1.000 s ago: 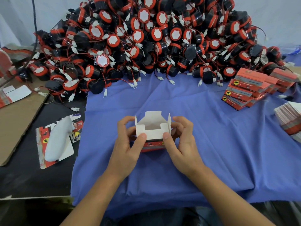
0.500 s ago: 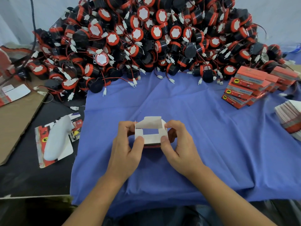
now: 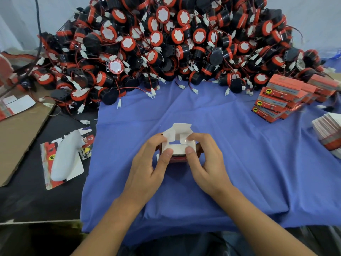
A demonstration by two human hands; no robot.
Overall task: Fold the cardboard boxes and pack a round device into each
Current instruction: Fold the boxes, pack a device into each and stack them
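Head view: At the centre of a blue cloth (image 3: 249, 172), a person's two hands hold a small cardboard box (image 3: 178, 149), red outside and white inside, with its top flaps half folded inward. The left hand (image 3: 147, 167) curls round the box's left side, thumb pressed on the near flap. The right hand (image 3: 204, 163) grips the right side, thumb on the same near flap and forefinger pushing down the right-hand flap. The far flap stands up. What lies inside the box cannot be made out through the small gap between the flaps.

At 12 o'clock rises a heap of round devices (image 3: 166, 43), black and red with trailing wires. At 2 o'clock sits a stack of closed orange boxes (image 3: 282, 100). At 3 o'clock lies a pile of flat box blanks (image 3: 330, 133). At 9 o'clock, off the cloth, a white moulded object (image 3: 62, 159) rests on a printed card, near a brown cardboard sheet (image 3: 18, 130).
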